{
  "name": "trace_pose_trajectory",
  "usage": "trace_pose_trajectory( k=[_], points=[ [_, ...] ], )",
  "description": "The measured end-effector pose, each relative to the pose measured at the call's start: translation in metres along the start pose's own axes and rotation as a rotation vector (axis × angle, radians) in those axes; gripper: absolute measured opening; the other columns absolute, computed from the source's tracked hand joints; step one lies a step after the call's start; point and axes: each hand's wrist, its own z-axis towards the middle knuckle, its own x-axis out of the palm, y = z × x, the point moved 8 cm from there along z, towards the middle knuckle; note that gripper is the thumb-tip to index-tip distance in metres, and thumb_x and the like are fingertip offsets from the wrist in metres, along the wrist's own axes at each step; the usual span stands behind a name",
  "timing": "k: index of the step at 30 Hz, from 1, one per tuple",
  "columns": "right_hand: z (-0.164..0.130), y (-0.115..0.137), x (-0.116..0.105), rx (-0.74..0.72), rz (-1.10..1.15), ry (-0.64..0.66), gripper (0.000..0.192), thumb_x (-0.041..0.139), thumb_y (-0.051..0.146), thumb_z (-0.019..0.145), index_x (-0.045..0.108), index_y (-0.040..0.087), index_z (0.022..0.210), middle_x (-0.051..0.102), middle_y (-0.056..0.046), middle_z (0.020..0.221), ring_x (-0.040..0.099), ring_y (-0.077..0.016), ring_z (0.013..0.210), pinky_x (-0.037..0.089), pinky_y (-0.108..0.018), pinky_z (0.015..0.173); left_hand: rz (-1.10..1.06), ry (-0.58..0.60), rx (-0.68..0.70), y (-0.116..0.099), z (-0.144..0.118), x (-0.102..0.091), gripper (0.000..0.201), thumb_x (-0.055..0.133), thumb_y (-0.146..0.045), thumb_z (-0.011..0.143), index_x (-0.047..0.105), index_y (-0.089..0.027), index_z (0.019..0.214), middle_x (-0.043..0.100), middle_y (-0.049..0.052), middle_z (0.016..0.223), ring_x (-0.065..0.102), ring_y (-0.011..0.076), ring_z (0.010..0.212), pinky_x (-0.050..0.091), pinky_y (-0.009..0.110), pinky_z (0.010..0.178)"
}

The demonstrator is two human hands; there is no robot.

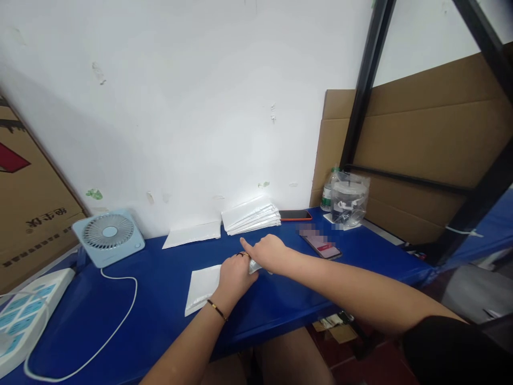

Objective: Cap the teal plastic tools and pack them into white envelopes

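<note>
Both hands meet on 1 white padded envelope lying flat near the front edge of the blue table. The left hand presses down, fingers curled, pinning it; the right hand pinches its right end, apparently the flap. A stack of envelopes waits by the wall.

On the table, the fan stands left of the envelope stack, 2 phones lie right of it, and 1 envelope lies before it under both hands.
</note>
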Motion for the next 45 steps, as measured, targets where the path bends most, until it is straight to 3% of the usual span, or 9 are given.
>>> trace_pose_trajectory(
  k=[6,10,15,20,25,29,32,35,45],
  points=[
    [-0.030,-0.019,-0.026,-0.053,0.205,-0.157,0.082,0.065,0.027,0.073,0.024,0.021,0.143,0.064,-0.013,0.107,0.059,-0.0284,0.100,0.042,-0.039,0.084,-0.011,0.010,-0.027,0.006,0.000,-0.007,0.022,0.048,-0.028,0.081,0.051,-0.018,0.100,0.066,0.007,0.091,0.063,0.0221,0.087,0.043,0.029,0.069],
    [-0.049,-0.047,-0.039,-0.007,0.767,-0.382,0.063,0.047,0.050,0.086,0.031,0.024,0.141,0.042,-0.008,0.139,0.041,-0.0233,0.125,0.035,-0.035,0.099,-0.062,0.013,-0.055,0.015,0.003,-0.010,0.016,0.047,-0.030,0.081,0.048,-0.021,0.095,0.065,0.003,0.085,0.063,0.0205,0.080,0.041,0.026,0.062],
    [-0.026,-0.039,0.023,0.310,1.279,-0.418,0.054,0.013,0.043,0.097,0.043,0.017,0.134,0.045,-0.006,0.138,0.042,-0.0162,0.125,0.033,-0.031,0.104,-0.081,0.024,-0.013,0.009,0.006,0.000,0.028,0.054,-0.032,0.073,0.050,-0.020,0.098,0.064,0.006,0.089,0.062,0.0237,0.085,0.043,0.030,0.068],
    [-0.012,-0.024,0.072,0.394,1.371,-0.249,0.056,0.019,0.048,0.095,0.046,0.016,0.132,0.037,-0.006,0.144,0.021,-0.0187,0.138,0.011,-0.040,0.113,-0.118,0.099,0.077,0.009,-0.002,0.014,0.090,0.066,-0.062,0.056,0.039,-0.020,0.132,0.050,0.014,0.128,0.043,0.0336,0.121,0.030,0.048,0.100],
    [-0.039,-0.051,0.076,0.486,1.848,-0.590,0.057,0.023,0.051,0.094,0.046,0.016,0.132,0.041,-0.007,0.141,0.032,-0.0180,0.133,0.020,-0.036,0.112,-0.204,0.178,0.031,0.062,-0.027,0.020,0.109,0.064,-0.073,0.050,0.027,-0.026,0.142,0.025,0.011,0.149,0.016,0.0359,0.137,0.009,0.058,0.109],
    [-0.043,-0.035,0.089,0.541,2.269,-0.686,0.053,0.036,0.052,0.090,0.058,0.015,0.122,0.049,-0.009,0.135,0.040,-0.0218,0.128,0.026,-0.036,0.110,-0.481,0.010,-0.269,0.133,-0.057,0.020,0.090,0.051,-0.070,0.067,0.035,-0.017,0.138,0.026,0.014,0.148,0.015,0.0333,0.138,0.018,0.052,0.110],
    [-0.035,-0.017,0.097,0.630,2.336,-0.599,0.052,0.042,0.054,0.087,0.061,0.015,0.116,0.051,-0.011,0.133,0.041,-0.0232,0.128,0.024,-0.037,0.110,-0.804,-0.160,-0.515,0.166,-0.082,0.024,0.069,0.028,-0.065,0.084,0.035,-0.022,0.138,0.031,0.009,0.146,0.024,0.0270,0.136,0.021,0.047,0.111],
    [-0.029,-0.011,0.098,0.730,2.308,-0.565,0.054,0.043,0.054,0.087,0.058,0.014,0.120,0.047,-0.011,0.136,0.039,-0.0226,0.129,0.021,-0.037,0.111,-1.021,-0.210,-0.628,0.166,-0.093,0.030,0.063,0.023,-0.064,0.087,0.033,-0.028,0.138,0.031,0.005,0.147,0.026,0.0246,0.136,0.022,0.046,0.111],
    [-0.024,-0.013,0.092,0.736,2.283,-0.578,0.054,0.043,0.051,0.087,0.051,0.014,0.125,0.046,-0.013,0.137,0.045,-0.0209,0.124,0.030,-0.034,0.108,-1.030,-0.152,-0.593,0.146,-0.087,0.031,0.062,0.025,-0.063,0.088,0.028,-0.030,0.140,0.027,0.006,0.149,0.024,0.0267,0.136,0.020,0.051,0.110]
  ],
)
